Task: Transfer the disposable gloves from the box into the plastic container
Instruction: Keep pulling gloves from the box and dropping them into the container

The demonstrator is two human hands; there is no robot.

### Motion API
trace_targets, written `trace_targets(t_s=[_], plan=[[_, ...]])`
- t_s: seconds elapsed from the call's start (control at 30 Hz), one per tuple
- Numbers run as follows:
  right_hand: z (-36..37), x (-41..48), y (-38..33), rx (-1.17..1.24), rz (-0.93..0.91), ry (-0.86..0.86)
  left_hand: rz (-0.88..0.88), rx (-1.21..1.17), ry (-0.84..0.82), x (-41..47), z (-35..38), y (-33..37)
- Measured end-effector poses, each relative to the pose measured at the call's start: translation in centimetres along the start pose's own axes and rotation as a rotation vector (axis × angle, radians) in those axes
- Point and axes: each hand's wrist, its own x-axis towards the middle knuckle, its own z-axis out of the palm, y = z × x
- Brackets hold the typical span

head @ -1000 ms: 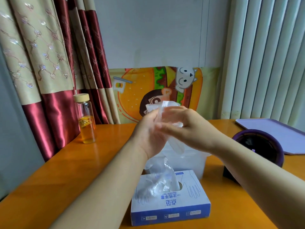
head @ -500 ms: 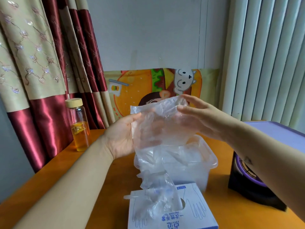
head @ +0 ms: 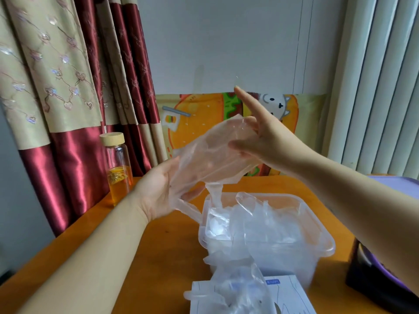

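Head view: I am watching left hand [head: 158, 193] and right hand [head: 265, 143] each gripping one clear glove [head: 213, 159], spreading it above the container [head: 326, 243]; container standing behind box [head: 292, 298] at table's [head: 158, 257] near edge.

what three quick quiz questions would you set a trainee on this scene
1. What is spread between the left hand and the right hand? A) glove B) lid C) cloth
2. True or false: the container holds no gloves.
3. Fill in: the bottle stands to the ___ of the container.

Key: 1 A; 2 false, gloves lie in it; 3 left.
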Motion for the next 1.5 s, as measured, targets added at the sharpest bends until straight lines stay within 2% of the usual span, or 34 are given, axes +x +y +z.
trace_targets(t_s=[0.1,0.13,0.2,0.23,0.27,0.3,0.33,0.37,0.4,0.47,0.5,0.57,0.7,0.8,0.83,0.93,1.0,1.1,1.2,1.3,1.37,1.5], plan=[[2.0,-0.2,2.0,-0.076,0.040,-0.031,-0.011,0.043,0.230,0.5,-1.8,-0.6],[2.6,-0.5,3.0,-0.122,0.064,-0.058,0.019,0.060,0.353,0.9,-2.7,-0.8],[3.4,-1.4,5.2,-0.173,0.152,-0.088,0.226,0.200,0.646,1.4,-4.1,-0.8],[3.5,-2.0,6.1,-0.173,0.212,-0.095,0.400,0.352,0.723,1.4,-4.2,-0.5],[3.4,-2.5,6.9,-0.176,0.275,-0.107,0.585,0.538,0.719,1.3,-3.7,-0.1],[3.3,-3.1,7.6,-0.193,0.335,-0.130,0.732,0.728,0.635,1.1,-2.6,0.0],[3.2,-3.5,8.1,-0.219,0.388,-0.159,0.808,0.917,0.483,1.0,-1.1,0.1],[3.0,-4.1,8.8,-0.247,0.445,-0.190,0.788,1.106,0.290,1.2,0.5,-0.2],[2.8,-4.6,9.4,-0.274,0.498,-0.218,0.681,1.299,0.083,1.6,2.0,-0.8],[2.2,-5.6,10.3,-0.361,0.584,-0.281,0.336,1.651,-0.259,3.0,4.3,-2.9],[2.0,-6.1,10.6,-0.416,0.608,-0.323,0.165,1.788,-0.363,3.9,4.8,-4.0],[1.3,-7.0,10.9,-0.518,0.622,-0.405,-0.084,1.948,-0.431,5.6,5.3,-6.0],[0.5,-7.4,10.9,-0.723,0.620,-0.597,-0.217,2.011,-0.419,7.5,5.6,-8.7],[0.5,-7.3,9.9,-1.013,0.581,-0.804,-0.281,2.075,-0.433,8.2,5.2,-10.0],[0.3,-7.1,9.3,-1.109,0.532,-0.807,-0.306,2.089,-0.456,8.4,5.1,-10.2],[-0.1,-6.6,8.1,-1.283,0.306,-0.598,-0.358,2.090,-0.534,9.3,4.8,-10.8],[0.7,-6.3,8.7,-1.175,0.272,-0.607,-0.396,2.063,-0.558,9.6,4.5,-11.2],[2.8,-6.7,11.4,-0.988,0.464,-0.910,-0.366,1.995,-0.547,9.4,4.4,-11.5],[3.2,-7.3,13.9,-0.956,0.556,-1.027,-0.397,1.850,-0.548,9.4,4.1,-11.7],[3.0,-7.1,14.2,-0.947,0.557,-1.036,-0.438,1.804,-0.519,9.1,4.2,-11.5],[2.7,-7.0,13.6,-0.948,0.548,-1.030,-0.399,1.805,-0.523,8.4,4.7,-10.5],[1.1,-6.9,11.1,-0.870,0.525,-0.867,-0.258,1.862,-0.469,6.7,5.4,-6.5]])
